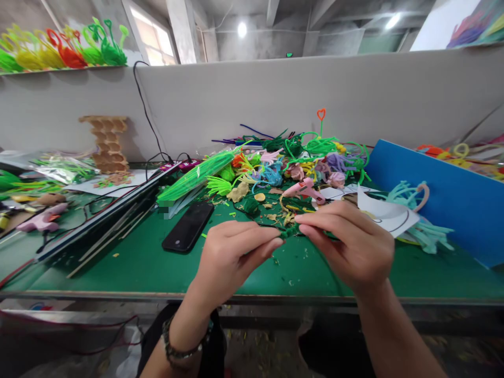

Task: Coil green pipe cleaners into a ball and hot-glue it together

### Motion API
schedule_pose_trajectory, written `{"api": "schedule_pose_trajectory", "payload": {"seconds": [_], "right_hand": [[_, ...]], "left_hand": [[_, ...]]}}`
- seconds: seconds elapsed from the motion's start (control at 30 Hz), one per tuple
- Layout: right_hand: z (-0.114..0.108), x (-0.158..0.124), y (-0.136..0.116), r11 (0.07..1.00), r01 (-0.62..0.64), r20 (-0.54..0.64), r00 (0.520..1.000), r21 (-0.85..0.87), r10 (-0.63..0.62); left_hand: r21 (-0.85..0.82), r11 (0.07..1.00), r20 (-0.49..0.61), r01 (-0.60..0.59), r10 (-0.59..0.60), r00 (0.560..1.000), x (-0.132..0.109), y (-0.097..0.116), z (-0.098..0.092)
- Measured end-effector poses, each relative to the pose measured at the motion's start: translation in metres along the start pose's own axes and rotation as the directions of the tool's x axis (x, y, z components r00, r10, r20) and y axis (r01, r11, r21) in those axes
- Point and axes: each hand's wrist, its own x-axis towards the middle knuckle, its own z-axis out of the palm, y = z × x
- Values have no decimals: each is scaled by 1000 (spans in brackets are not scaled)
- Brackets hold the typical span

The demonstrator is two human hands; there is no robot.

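Observation:
Over the front of the green table (157, 273), both hands pinch a dark green pipe cleaner (290, 231), which looks twisted or bunched between the fingertips. My left hand (236, 249) grips its left end between thumb and fingers. At the other end, my right hand (348, 241) pinches it the same way, and the fingers hide part of it. A pink glue gun (305, 189) lies just behind the fingertips, among yellowish scraps. Left of my left hand rests a black phone (188, 227).
A heap of coloured pipe cleaners (271, 173) lies at the back, with a bright green bundle (200, 173) beside it. At right stands a blue board (437, 205), with pale turquoise pieces (429, 233) before it. Thin sticks (110, 241) lie at left, near another pink glue gun (43, 218).

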Motion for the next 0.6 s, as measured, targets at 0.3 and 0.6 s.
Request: {"api": "schedule_pose_trajectory", "payload": {"seconds": [0.3, 0.6], "right_hand": [[-13, 9, 1, 924, -160, 349, 937, 347, 31], [-17, 10, 3, 869, -173, 435, 899, 464, -53]], "left_hand": [[89, 995, -9, -54, 55, 998, 0, -1, -3], [-105, 994, 56, 15, -9, 998, 2, -3, -5]]}}
